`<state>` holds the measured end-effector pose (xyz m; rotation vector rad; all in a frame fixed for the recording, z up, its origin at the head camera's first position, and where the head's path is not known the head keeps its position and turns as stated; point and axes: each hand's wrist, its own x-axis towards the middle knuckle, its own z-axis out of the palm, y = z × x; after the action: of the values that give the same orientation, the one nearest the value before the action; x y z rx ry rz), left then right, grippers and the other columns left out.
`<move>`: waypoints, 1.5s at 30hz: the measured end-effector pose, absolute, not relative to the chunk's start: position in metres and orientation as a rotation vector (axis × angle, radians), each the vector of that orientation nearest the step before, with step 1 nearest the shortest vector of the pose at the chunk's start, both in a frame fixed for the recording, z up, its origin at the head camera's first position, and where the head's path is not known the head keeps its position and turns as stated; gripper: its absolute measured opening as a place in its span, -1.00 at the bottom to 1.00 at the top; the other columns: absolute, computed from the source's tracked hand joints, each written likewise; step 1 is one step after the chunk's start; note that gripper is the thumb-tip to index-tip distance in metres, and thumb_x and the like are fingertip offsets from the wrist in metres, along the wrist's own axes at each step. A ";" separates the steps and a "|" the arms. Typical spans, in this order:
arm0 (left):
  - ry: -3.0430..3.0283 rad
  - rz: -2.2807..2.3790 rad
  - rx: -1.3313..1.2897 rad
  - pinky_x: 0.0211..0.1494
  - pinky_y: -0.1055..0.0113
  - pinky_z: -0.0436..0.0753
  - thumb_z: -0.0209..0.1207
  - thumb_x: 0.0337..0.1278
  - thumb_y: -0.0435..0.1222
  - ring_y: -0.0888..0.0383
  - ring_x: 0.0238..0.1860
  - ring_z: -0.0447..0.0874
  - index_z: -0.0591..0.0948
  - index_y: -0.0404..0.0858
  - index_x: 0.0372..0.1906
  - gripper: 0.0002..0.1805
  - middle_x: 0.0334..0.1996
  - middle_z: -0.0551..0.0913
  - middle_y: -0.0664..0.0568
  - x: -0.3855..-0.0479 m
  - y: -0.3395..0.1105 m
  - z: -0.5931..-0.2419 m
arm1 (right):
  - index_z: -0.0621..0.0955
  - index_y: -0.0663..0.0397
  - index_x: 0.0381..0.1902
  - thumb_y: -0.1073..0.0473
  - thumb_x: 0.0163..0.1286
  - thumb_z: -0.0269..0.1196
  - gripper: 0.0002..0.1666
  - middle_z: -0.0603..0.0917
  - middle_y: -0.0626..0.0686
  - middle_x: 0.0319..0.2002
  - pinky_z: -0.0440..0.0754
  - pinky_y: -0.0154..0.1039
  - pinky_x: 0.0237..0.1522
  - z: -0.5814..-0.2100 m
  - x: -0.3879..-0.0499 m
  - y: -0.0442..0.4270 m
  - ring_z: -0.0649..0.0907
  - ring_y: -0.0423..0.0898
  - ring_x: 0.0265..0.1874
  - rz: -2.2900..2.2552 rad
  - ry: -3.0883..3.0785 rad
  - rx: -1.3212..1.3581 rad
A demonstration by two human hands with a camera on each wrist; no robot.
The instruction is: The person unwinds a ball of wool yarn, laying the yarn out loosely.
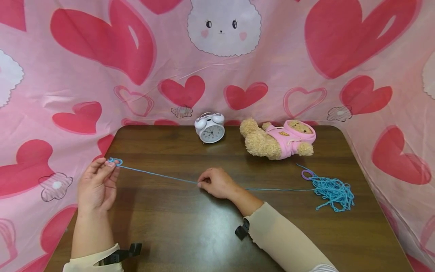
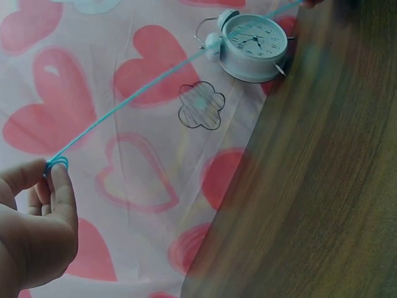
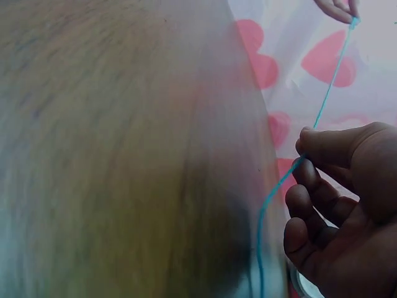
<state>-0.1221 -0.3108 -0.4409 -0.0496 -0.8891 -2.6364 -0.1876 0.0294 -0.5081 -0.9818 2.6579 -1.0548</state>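
My left hand (image 1: 98, 185), raised over the left side of the table, pinches a small looped bundle of blue yarn (image 1: 115, 161) between thumb and forefinger. From there the strand runs taut to my right hand (image 1: 217, 182) near the middle, whose thumb and forefinger pinch it. In the right wrist view the yarn (image 3: 260, 217) hangs in a curve below the right fingertips. Beyond the right hand, the strand crosses the table to a loose tangled pile of blue yarn (image 1: 333, 192) at the right. A purple ring (image 1: 307, 174) lies at the pile's upper left edge.
A white twin-bell alarm clock (image 1: 211, 130) stands at the table's back edge. Right of it a teddy bear (image 1: 278, 139) in a pink hoodie lies on its side. Pink heart-printed cloth (image 1: 163, 45) hangs behind and beside the brown wooden table (image 1: 170, 234).
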 end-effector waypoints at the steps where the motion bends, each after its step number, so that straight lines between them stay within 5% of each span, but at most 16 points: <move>1: -0.889 -2.636 -0.046 -0.14 0.21 0.79 -0.05 0.35 -0.76 -0.13 -0.25 0.82 0.62 -0.52 -0.13 -0.73 -0.35 0.70 -0.23 -0.122 -0.311 -0.441 | 0.81 -0.07 -0.24 0.13 0.38 0.41 -0.94 0.76 -0.11 -0.28 0.64 -0.23 -0.05 -0.507 -0.187 0.032 0.69 -0.20 -0.22 -1.065 2.661 -0.974; 45: -0.919 -2.631 0.036 -0.25 0.24 0.80 0.00 0.32 -0.76 -0.09 -0.34 0.82 0.60 -0.45 -0.10 -0.72 -0.34 0.69 -0.19 -0.121 -0.312 -0.446 | 0.78 -0.14 -0.25 0.13 0.43 0.40 -0.96 0.67 -0.20 -0.35 0.50 -0.28 -0.42 -0.473 -0.145 0.233 0.52 -0.20 -0.46 -1.156 3.036 -0.475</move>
<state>-0.1210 -0.3118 -0.4458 0.0362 -0.9194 -2.6313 -0.1450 0.2326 -0.4725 -0.4751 3.0365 -1.1556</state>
